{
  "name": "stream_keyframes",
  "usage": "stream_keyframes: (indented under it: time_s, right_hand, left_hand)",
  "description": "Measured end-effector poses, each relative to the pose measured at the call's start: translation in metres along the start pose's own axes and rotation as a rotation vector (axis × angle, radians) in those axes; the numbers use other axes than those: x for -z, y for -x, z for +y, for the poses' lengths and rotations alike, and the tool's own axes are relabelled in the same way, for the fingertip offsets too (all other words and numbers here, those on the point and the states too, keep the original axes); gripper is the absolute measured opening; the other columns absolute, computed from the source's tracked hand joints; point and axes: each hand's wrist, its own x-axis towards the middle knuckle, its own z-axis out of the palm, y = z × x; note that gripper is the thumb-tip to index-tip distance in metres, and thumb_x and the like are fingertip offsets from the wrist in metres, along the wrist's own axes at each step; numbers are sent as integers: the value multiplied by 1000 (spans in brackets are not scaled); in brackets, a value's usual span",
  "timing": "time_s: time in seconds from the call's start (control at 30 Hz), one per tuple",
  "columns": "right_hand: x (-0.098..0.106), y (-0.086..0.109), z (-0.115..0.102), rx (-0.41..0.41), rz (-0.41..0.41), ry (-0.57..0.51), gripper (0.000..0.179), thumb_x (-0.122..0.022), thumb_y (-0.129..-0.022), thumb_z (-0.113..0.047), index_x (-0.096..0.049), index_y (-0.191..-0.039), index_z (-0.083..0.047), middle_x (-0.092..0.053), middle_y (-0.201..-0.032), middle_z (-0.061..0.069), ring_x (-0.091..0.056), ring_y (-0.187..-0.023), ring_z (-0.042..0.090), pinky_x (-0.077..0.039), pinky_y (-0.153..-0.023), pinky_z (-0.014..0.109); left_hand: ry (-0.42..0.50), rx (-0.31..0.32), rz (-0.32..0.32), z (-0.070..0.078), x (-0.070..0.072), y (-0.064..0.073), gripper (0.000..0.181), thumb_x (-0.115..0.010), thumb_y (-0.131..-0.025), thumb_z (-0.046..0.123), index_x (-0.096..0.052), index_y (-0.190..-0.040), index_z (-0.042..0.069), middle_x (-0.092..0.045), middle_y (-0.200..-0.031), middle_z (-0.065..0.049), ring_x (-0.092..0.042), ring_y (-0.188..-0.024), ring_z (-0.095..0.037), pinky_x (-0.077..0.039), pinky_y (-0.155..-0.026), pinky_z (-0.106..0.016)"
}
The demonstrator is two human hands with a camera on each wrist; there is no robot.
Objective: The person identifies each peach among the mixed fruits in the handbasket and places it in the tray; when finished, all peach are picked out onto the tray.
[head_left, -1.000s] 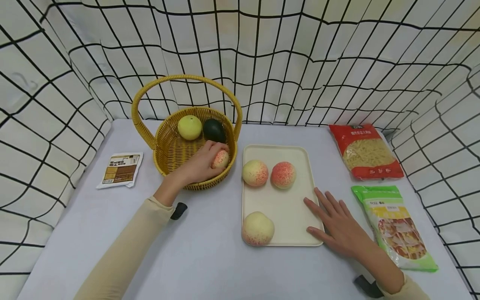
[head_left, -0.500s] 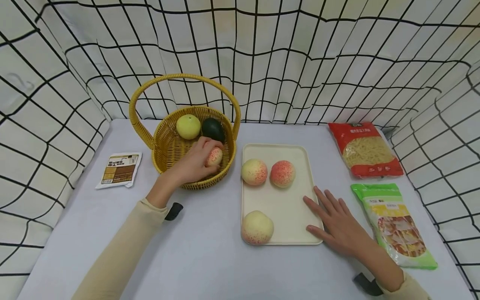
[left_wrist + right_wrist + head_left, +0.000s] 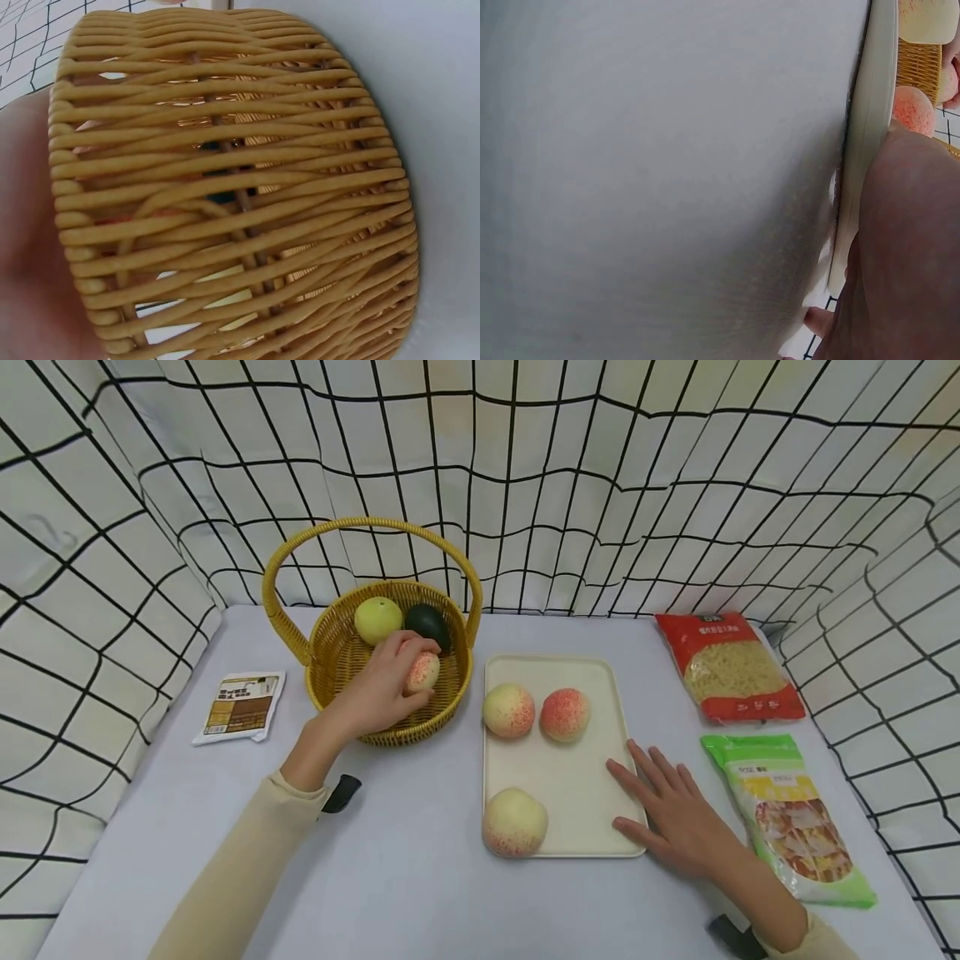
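Note:
In the head view my left hand (image 3: 378, 689) reaches over the near rim of the yellow wicker basket (image 3: 337, 668) and grips a peach (image 3: 424, 672) inside it. Behind that peach lie a yellow-green round fruit (image 3: 378, 621) and a dark green avocado-shaped fruit (image 3: 427, 625). In the left wrist view the basket's woven wall (image 3: 240, 165) fills most of the picture and hides the fingers. My right hand (image 3: 678, 818) lies with spread, straight fingers on the right edge of the cream tray (image 3: 577, 793). Three peaches rest there: one pale (image 3: 508, 710), one redder (image 3: 566, 715), one larger (image 3: 515, 823).
A small brown-and-white packet (image 3: 242, 707) lies left of the basket. On the right are a red pasta bag (image 3: 731, 668) and a green-edged food bag (image 3: 795, 818). Black netting (image 3: 525, 485) over white walls surrounds the table. The basket's tall handle (image 3: 371, 522) arches above its back.
My left hand has shifted a little to the left inside the basket, carrying the gripped peach with it. The right hand and the tray have stayed put.

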Motion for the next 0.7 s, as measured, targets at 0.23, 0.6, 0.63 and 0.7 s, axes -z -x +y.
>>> stream_keyframes:
  time_s: [0.23, 0.6, 0.63, 0.7]
  right_hand:
    - [-2, 1, 0, -3, 9, 13, 77, -62, -101, -60, -32, -168, -36, -17, -181, 7, -23, -162, 46, -24, -124, 75]
    - [-2, 1, -1, -16, -6, -1, 77, -61, -101, -60, -31, -168, -37, -16, -181, 6, -22, -163, 46, -22, -124, 76]
    - [-3, 1, -1, -15, -3, 0, 77, -61, -100, -60, -31, -168, -37, -16, -181, 6, -22, -162, 46, -23, -123, 76]
    - [-3, 1, -2, -15, 2, 3, 78, -62, -100, -60, -31, -168, -37, -17, -181, 6, -23, -162, 46, -23, -123, 76]
  left_hand:
    - [2, 2, 15, -1, -1, 4, 57, -73, -98, 18, -47, -149, 14, -36, -159, -18, -40, -144, -39, -45, -115, -62]
    - [3, -12, 20, 1, -2, 5, 56, -72, -99, 19, -48, -149, 14, -37, -158, -17, -41, -143, -39, -45, -114, -60]
    - [4, -14, 20, 2, -2, 5, 56, -72, -99, 19, -48, -149, 14, -37, -158, -17, -41, -143, -39, -46, -114, -60]
    - [1, -17, 22, 2, -2, 5, 56, -72, -99, 20, -48, -149, 14, -37, -159, -17, -41, -143, -39, -46, -114, -60]
